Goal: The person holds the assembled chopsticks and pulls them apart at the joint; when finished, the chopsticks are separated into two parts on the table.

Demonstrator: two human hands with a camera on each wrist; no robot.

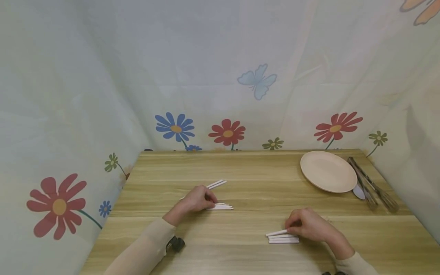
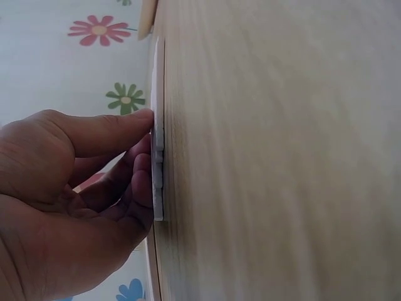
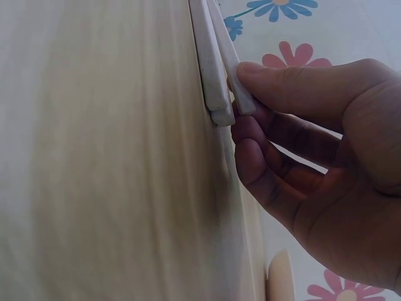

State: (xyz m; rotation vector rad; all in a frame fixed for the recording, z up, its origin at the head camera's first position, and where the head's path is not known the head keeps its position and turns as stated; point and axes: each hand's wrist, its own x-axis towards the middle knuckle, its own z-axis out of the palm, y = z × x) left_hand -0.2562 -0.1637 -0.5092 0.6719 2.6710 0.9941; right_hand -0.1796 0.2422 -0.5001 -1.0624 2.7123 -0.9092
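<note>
Thin white sticks lie in small groups on the wooden table. At the middle left, my left hand (image 1: 196, 199) bends over one group of sticks (image 1: 221, 207), thumb and fingers curled at their left ends. In the left wrist view the thumb and fingertips touch these sticks (image 2: 158, 138), which lie flat side by side. Nearer the front right, my right hand (image 1: 311, 224) pinches the right end of one white stick (image 3: 229, 53). That stick is tilted, its held end raised above the other sticks (image 1: 283, 240) beneath it.
Beyond the left hand lie more white sticks (image 1: 217, 184), partly hidden by it. A pale round plate (image 1: 328, 172) sits at the back right. Beside it are a spoon (image 1: 359, 192), a whisk (image 1: 386, 198) and another long utensil (image 1: 369, 198). Flowered curtains (image 1: 220, 76) surround the table.
</note>
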